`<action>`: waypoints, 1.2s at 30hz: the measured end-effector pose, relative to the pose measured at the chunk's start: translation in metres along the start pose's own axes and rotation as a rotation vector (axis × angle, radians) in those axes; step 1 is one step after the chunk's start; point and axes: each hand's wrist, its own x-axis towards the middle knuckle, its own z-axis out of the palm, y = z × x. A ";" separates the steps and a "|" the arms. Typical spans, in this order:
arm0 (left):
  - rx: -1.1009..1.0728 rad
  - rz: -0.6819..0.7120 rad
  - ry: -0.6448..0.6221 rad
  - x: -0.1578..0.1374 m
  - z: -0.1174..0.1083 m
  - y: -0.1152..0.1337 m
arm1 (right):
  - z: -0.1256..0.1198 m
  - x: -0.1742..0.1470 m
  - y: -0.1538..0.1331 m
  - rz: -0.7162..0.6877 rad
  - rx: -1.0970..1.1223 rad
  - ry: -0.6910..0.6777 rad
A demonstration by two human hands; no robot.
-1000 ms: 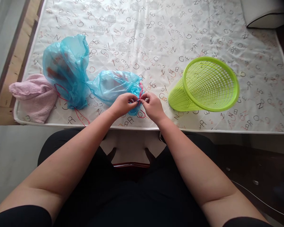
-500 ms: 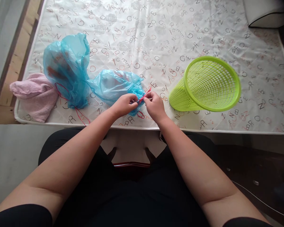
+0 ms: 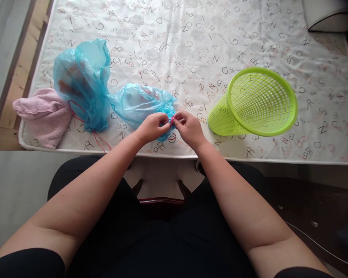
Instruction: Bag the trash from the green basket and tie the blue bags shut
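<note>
A filled, translucent blue plastic bag [image 3: 136,101] lies on its side, its gathered mouth turned toward my hands. My left hand [image 3: 154,127] is closed in a pinch at that mouth, on the red drawstring [image 3: 173,136]. Fingertips of my right hand [image 3: 189,128] pinch the same drawstring from the other side, almost meeting the left fingers. A small loop of the string hangs below them. The exact knot or crossing is hidden by the fingers. Farther left sits a second filled blue bag [image 3: 81,83], its own red string trailing to the mattress edge.
A folded pink cloth [image 3: 46,119] lies at the left corner of the letter-printed mattress [image 3: 191,46]. To the right of my hands, a green mesh basket [image 3: 219,117] stands with its round opening tilted toward me. A white item with dark trim [image 3: 330,17] is at the far right.
My right hand has come in closer to my left, and the string end that stuck out above its fingers no longer shows. The bags have stayed in place.
</note>
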 end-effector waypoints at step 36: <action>-0.020 -0.023 -0.056 -0.002 0.006 -0.007 | -0.006 0.003 -0.003 -0.049 -0.140 0.061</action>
